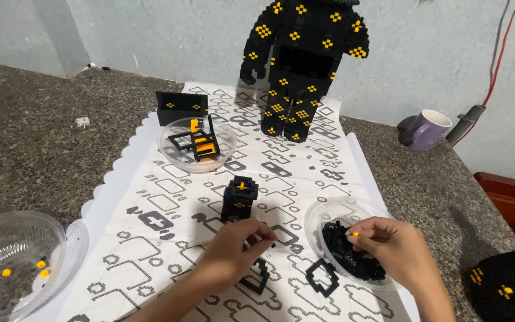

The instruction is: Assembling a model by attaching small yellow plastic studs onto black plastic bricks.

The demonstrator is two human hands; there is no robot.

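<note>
My left hand (233, 250) rests on the patterned white mat (168, 203), fingers pinched on a small black brick piece next to a black frame-shaped assembly (256, 278). My right hand (388, 244) hovers over a clear plastic bowl (323, 217) of black bricks and pinches a tiny yellow brick (355, 234). Just beyond my left hand stands a small black block column (239, 198) with yellow marks. A second black frame piece (323, 278) lies on the mat beside the bowl.
A tall black-and-yellow brick figure (302, 65) stands at the back. A clear bowl (198, 143) holds black and yellow frames, with a black block (181, 106) behind it. Another clear bowl (7, 262) sits at left. A purple mug (427, 128) and red cable (499, 59) are at right.
</note>
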